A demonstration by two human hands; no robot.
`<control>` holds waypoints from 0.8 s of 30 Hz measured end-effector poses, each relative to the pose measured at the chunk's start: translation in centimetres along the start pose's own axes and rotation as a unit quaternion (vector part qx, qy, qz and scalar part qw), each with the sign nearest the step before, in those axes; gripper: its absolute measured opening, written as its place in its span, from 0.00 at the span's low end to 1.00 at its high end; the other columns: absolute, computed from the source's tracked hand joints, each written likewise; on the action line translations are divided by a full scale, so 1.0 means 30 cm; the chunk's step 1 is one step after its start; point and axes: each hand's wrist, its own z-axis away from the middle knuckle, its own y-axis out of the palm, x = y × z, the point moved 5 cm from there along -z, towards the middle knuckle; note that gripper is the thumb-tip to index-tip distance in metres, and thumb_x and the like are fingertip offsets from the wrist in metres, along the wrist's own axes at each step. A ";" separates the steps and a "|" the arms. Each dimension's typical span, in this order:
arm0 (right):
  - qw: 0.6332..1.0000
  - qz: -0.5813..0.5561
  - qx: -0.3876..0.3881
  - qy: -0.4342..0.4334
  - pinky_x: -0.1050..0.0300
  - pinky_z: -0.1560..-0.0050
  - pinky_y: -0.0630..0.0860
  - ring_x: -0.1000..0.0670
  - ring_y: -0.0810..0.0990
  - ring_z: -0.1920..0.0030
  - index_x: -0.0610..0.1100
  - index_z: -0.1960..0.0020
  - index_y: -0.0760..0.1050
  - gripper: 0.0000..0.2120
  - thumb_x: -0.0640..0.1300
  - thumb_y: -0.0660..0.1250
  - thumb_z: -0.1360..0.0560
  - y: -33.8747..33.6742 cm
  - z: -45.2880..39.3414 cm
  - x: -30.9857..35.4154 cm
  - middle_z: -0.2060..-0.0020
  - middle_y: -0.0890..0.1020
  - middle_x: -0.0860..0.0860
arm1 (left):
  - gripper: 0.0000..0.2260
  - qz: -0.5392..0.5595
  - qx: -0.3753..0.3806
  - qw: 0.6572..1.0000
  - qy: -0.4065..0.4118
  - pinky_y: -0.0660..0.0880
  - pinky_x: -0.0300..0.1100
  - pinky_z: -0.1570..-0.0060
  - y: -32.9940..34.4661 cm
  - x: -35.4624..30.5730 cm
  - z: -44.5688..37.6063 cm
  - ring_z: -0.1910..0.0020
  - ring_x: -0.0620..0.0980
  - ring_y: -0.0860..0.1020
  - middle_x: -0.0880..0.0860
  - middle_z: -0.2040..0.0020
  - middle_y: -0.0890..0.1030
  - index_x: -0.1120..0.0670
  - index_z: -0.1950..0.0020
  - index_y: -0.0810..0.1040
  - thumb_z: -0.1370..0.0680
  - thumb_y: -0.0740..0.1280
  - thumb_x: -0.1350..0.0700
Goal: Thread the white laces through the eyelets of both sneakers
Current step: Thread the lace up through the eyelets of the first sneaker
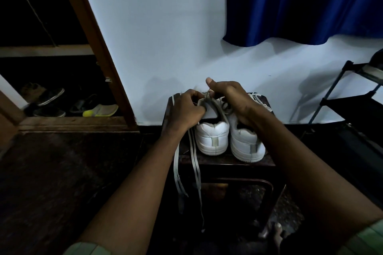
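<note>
White sneakers [212, 137], pair, heels toward me on dark surface [226, 160]. My left hand [187, 109] and right hand [230, 97] pinch white lace [195, 163] at left sneaker's eyelets; loose ends hang over the edge.

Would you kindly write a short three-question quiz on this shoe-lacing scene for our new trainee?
1. True or false: the two white leather sneakers stand on the dark wooden stool, heels towards the camera.
2. Which hand works at the left sneaker's lace: A the left hand, B neither, C both?
3. Where do the loose white flat laces hang?

Key: 1 true. 2 C; the right hand joins in. 3 Over the stool's front edge, left of the sneakers.
</note>
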 end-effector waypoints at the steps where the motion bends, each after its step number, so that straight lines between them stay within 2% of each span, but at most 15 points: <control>1: 1.000 -0.013 0.007 0.023 0.61 0.64 0.75 0.53 0.79 0.66 0.44 0.60 0.78 0.20 0.61 0.69 0.23 0.003 0.004 0.003 0.65 0.80 0.49 | 0.08 -0.006 -0.003 1.000 -0.001 0.78 0.43 0.47 0.000 -0.002 0.004 0.50 0.49 0.83 0.47 0.51 0.86 0.49 0.47 0.83 0.25 0.71 0.54; 2: 0.999 -0.022 0.010 0.038 0.63 0.69 0.73 0.55 0.78 0.68 0.44 0.59 0.79 0.21 0.62 0.69 0.22 0.002 0.006 0.004 0.66 0.80 0.50 | 0.09 -0.015 -0.008 1.000 0.001 0.78 0.46 0.44 0.001 -0.002 0.006 0.49 0.49 0.83 0.45 0.52 0.85 0.47 0.48 0.82 0.27 0.71 0.52; 4: 0.999 -0.030 0.006 0.045 0.64 0.70 0.71 0.56 0.77 0.69 0.43 0.57 0.81 0.19 0.60 0.70 0.23 -0.002 0.000 -0.001 0.68 0.79 0.51 | 0.10 -0.036 -0.015 0.999 0.001 0.78 0.50 0.43 0.001 -0.003 0.010 0.48 0.49 0.82 0.44 0.52 0.85 0.46 0.48 0.81 0.29 0.70 0.50; 6: 0.997 -0.064 0.001 0.039 0.61 0.67 0.70 0.54 0.75 0.69 0.43 0.59 0.81 0.17 0.57 0.72 0.24 -0.003 -0.006 -0.006 0.70 0.76 0.51 | 0.09 -0.046 -0.023 0.999 0.007 0.78 0.45 0.47 0.003 -0.010 0.012 0.49 0.50 0.83 0.46 0.50 0.86 0.46 0.47 0.82 0.28 0.71 0.53; 9: 0.983 -0.177 -0.011 0.047 0.57 0.60 0.66 0.54 0.69 0.69 0.47 0.64 0.73 0.18 0.57 0.72 0.25 -0.015 -0.015 -0.010 0.69 0.73 0.52 | 0.11 -0.056 -0.032 0.998 0.016 0.76 0.40 0.51 0.005 -0.015 0.014 0.50 0.49 0.82 0.45 0.50 0.86 0.46 0.47 0.83 0.28 0.72 0.56; 10: 0.985 -0.166 -0.017 0.050 0.56 0.60 0.66 0.54 0.69 0.70 0.47 0.65 0.73 0.19 0.58 0.72 0.25 -0.023 -0.013 -0.005 0.69 0.74 0.52 | 0.11 -0.059 -0.031 0.998 0.015 0.75 0.39 0.52 0.004 -0.017 0.015 0.50 0.49 0.82 0.45 0.50 0.86 0.46 0.47 0.83 0.28 0.72 0.56; 12: 0.999 -0.027 -0.025 0.031 0.58 0.63 0.72 0.52 0.76 0.70 0.41 0.64 0.80 0.19 0.56 0.74 0.25 -0.029 -0.007 0.008 0.70 0.80 0.49 | 0.11 -0.060 -0.029 0.998 0.013 0.75 0.40 0.52 0.004 -0.014 0.014 0.50 0.49 0.83 0.44 0.50 0.85 0.46 0.46 0.82 0.28 0.72 0.55; 14: 0.997 0.065 -0.031 -0.023 0.58 0.56 0.79 0.50 0.85 0.62 0.35 0.58 0.85 0.14 0.48 0.74 0.24 -0.015 0.004 0.026 0.61 0.87 0.42 | 0.11 -0.058 -0.032 0.998 0.020 0.76 0.41 0.51 0.002 -0.021 0.019 0.49 0.49 0.83 0.45 0.49 0.86 0.46 0.45 0.82 0.27 0.72 0.54; 15: 0.997 0.053 -0.033 -0.042 0.58 0.53 0.79 0.51 0.85 0.59 0.33 0.56 0.85 0.12 0.43 0.74 0.23 -0.008 0.005 0.030 0.58 0.87 0.41 | 0.11 -0.058 -0.037 0.997 0.024 0.77 0.42 0.50 0.001 -0.025 0.021 0.48 0.50 0.83 0.46 0.49 0.86 0.46 0.45 0.82 0.27 0.71 0.54; 16: 0.998 0.018 -0.029 -0.052 0.58 0.52 0.78 0.52 0.84 0.58 0.32 0.55 0.84 0.11 0.41 0.72 0.22 -0.001 0.011 0.036 0.57 0.87 0.42 | 0.11 -0.058 -0.042 0.997 0.025 0.77 0.43 0.50 -0.001 -0.026 0.021 0.48 0.51 0.83 0.47 0.48 0.86 0.47 0.45 0.82 0.27 0.71 0.54; 19: 0.991 -0.125 -0.011 -0.050 0.55 0.49 0.70 0.54 0.77 0.58 0.44 0.59 0.79 0.10 0.43 0.66 0.20 -0.004 0.002 0.059 0.60 0.81 0.50 | 0.10 -0.057 -0.053 0.997 0.018 0.78 0.44 0.49 -0.002 -0.024 0.020 0.48 0.52 0.83 0.46 0.49 0.86 0.46 0.47 0.82 0.28 0.71 0.56; 21: 0.961 -0.276 -0.001 -0.016 0.57 0.56 0.68 0.53 0.71 0.66 0.46 0.61 0.73 0.12 0.43 0.64 0.19 -0.020 -0.010 0.056 0.65 0.75 0.51 | 0.11 -0.059 -0.057 0.996 0.019 0.79 0.46 0.48 -0.002 -0.026 0.022 0.48 0.52 0.83 0.46 0.50 0.86 0.45 0.49 0.82 0.29 0.71 0.56; 22: 0.963 -0.270 -0.005 -0.001 0.57 0.61 0.66 0.53 0.67 0.69 0.46 0.62 0.73 0.13 0.45 0.65 0.19 -0.031 -0.013 0.053 0.67 0.73 0.51 | 0.11 -0.060 -0.057 0.996 0.022 0.79 0.46 0.48 -0.001 -0.026 0.022 0.48 0.52 0.83 0.46 0.51 0.86 0.45 0.49 0.82 0.30 0.71 0.56; 24: 0.998 -0.055 -0.010 0.010 0.57 0.68 0.60 0.51 0.62 0.71 0.40 0.62 0.79 0.16 0.50 0.69 0.21 -0.052 -0.001 0.046 0.70 0.68 0.47 | 0.12 -0.062 -0.056 0.996 0.024 0.79 0.44 0.48 -0.001 -0.027 0.022 0.48 0.52 0.83 0.46 0.51 0.86 0.46 0.48 0.82 0.30 0.72 0.56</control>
